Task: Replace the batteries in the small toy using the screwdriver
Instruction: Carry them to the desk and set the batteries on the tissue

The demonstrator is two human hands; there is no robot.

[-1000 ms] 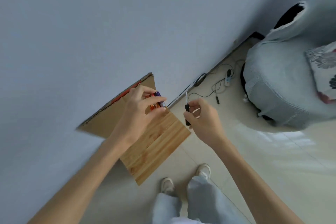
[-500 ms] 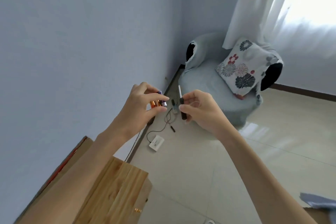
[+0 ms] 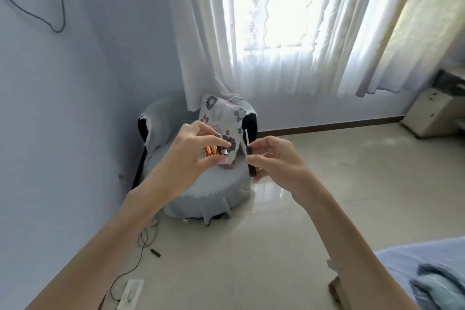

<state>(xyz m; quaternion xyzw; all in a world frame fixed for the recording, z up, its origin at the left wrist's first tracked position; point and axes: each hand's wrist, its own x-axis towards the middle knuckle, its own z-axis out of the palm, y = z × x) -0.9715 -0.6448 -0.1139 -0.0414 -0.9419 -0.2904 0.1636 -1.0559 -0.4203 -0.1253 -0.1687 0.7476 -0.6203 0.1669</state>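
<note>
My left hand [image 3: 186, 158] pinches a small bunch of batteries [image 3: 215, 150], orange-gold ones with a silver and purple one, between thumb and fingertips at chest height. Just to the right, my right hand [image 3: 275, 161] grips a small screwdriver [image 3: 249, 156] with a black handle, its thin metal shaft pointing up. The two hands are close together but apart. No toy is in view.
A grey covered armchair [image 3: 201, 184] with a flowered cushion [image 3: 224, 118] stands in the corner behind my hands. White curtains [image 3: 276, 27] hang over a bright window. A power strip [image 3: 130, 293] and cables lie on the tiled floor at the left. A blue bed [image 3: 427, 272] edges in at lower right.
The view has swung up from the wooden boards and floor to the armchair and window. Both hands keep the same hold on the batteries and screwdriver.
</note>
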